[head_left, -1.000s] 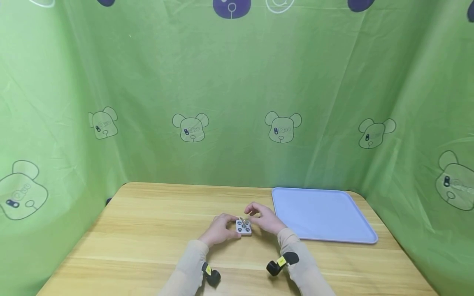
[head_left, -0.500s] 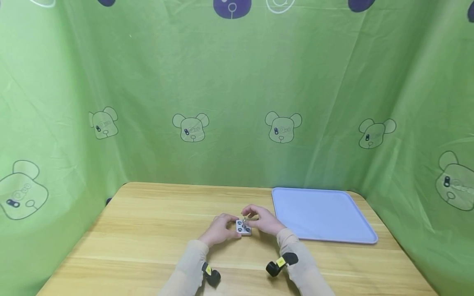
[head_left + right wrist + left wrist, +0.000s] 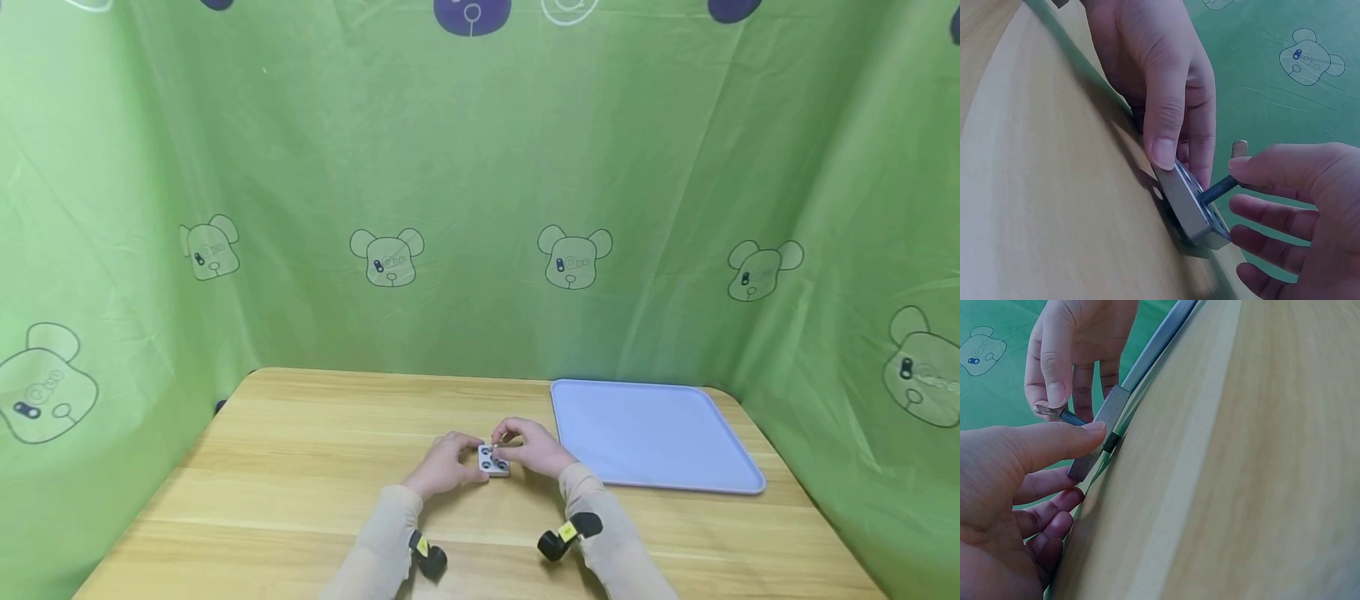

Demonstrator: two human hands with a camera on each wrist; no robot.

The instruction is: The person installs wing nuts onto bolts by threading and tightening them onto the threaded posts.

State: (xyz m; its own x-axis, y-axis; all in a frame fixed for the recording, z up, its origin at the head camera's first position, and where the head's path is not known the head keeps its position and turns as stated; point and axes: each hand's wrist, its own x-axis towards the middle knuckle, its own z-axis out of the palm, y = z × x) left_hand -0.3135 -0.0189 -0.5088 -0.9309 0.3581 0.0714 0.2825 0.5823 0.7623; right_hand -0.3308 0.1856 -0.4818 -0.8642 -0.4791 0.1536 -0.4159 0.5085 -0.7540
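Note:
A small square grey metal block (image 3: 493, 472) with round holes in its top is held by my left hand (image 3: 442, 467), thumb on the near edge and fingers on the far edge. A wing bolt (image 3: 1219, 189) stands up from the middle of the block, part of its dark thread showing above the top face. My right hand (image 3: 532, 450) pinches the wing of the bolt between thumb and index finger, and its other fingers are spread beside the block. In the left wrist view the bolt's wing (image 3: 1046, 411) pokes out beyond the right thumb.
A pale lilac tray (image 3: 652, 433) lies on the wooden table (image 3: 337, 450), behind and right of my right hand. Green curtain (image 3: 480, 167) printed with bear heads encloses the back and sides. Each sleeve carries a black wrist camera, one left (image 3: 432, 563) and one right (image 3: 553, 546).
The right thumb and fingers have gone from beside the wing bolt onto its wing, covering most of it in the head view. The left hand and the block stay put.

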